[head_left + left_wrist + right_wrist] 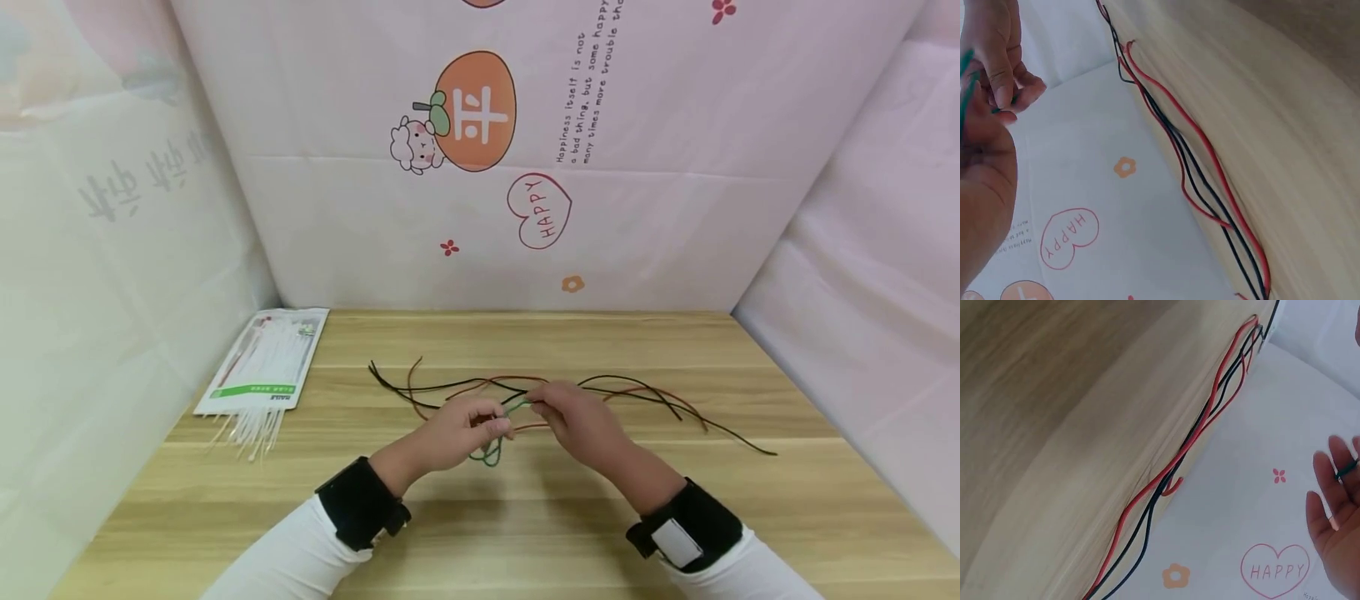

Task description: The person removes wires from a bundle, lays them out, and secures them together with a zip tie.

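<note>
1. Thin green cord [516,406] bridges the short gap between the left hand [463,433] and right hand [581,421], both pinching it.
2. Long, slender red and black wires [1188,445] run left to right across the wooden desk [487,542], mostly beyond both hands.

A pale wood-grained desk [525,542] meets a white back wall [675,233] printed with an orange fruit [495,75] and a HAPPY heart [540,212], between a creased, evenly lit left wall [97,333] and right wall [885,275].
</note>
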Demonstrator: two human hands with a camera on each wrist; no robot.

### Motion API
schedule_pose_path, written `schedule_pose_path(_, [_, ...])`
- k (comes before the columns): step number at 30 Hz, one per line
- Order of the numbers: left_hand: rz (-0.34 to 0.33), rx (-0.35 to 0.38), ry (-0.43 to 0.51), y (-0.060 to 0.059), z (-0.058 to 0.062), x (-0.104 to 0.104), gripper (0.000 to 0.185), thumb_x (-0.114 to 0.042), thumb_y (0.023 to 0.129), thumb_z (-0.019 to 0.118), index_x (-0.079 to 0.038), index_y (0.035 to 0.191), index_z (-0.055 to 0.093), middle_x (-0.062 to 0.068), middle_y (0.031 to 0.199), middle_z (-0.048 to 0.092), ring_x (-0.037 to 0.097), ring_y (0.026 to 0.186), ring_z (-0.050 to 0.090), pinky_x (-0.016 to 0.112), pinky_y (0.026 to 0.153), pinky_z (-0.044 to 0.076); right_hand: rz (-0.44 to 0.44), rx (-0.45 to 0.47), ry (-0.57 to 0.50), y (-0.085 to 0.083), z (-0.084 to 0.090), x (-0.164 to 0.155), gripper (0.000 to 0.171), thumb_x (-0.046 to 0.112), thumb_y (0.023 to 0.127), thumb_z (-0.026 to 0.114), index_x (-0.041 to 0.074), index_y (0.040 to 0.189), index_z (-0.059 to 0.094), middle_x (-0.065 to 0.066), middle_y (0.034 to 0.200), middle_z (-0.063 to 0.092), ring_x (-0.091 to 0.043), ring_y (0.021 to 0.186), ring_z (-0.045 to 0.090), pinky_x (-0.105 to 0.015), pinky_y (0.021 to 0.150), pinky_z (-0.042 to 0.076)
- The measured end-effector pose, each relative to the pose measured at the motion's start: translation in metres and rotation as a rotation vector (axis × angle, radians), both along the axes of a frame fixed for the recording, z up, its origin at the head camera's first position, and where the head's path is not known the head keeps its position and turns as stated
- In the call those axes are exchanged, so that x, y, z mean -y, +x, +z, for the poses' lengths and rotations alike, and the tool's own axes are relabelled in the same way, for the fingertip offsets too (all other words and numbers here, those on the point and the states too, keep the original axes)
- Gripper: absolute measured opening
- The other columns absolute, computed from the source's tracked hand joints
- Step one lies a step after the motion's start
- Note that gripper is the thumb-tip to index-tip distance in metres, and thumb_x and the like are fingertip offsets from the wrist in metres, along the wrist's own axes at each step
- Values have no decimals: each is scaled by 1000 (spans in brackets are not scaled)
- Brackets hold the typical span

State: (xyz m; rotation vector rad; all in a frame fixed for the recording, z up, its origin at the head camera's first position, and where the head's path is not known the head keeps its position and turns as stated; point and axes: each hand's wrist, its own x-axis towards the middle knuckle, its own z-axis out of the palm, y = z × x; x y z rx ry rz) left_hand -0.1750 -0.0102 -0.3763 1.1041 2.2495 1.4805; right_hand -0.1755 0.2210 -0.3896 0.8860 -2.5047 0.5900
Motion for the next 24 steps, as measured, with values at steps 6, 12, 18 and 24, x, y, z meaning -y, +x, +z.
schedule_pose_path(6, [70,-102,-244,0,6,6,29,-20,103,48,-12,76,53,-3,65,41,9,53,34,24,57,34,102,-300,95,-7,-1,-8,22,0,72,80,12,88,72,1,73,65,-13,63,59,-27,56,47])
schedule_pose_path(12, [146,-170,-432,-1,3,7,25,-21,102,49,-15,78,52,-4,64,37,10,57,34,25,57,31,47,-432,289,-3,9,-6,23,-1,72,80,14,87,71,2,73,65,-14,66,59,-32,58,47])
schedule_pose_path(18, [256,-272,-337,0,-1,4,19,-26,100,53,-13,110,63,-4,88,61,9,76,53,29,69,46,25,-284,139,-5,4,-8,14,3,76,78,9,87,72,-1,77,70,-16,68,65,-32,59,51])
schedule_pose_path(24, [336,-150,-103,0,-4,4,14,-24,96,61,-12,102,66,-5,86,62,14,80,60,29,69,51,-5,-201,52,-3,3,-9,14,-2,79,74,7,90,72,-5,85,73,-19,72,68,-32,61,54])
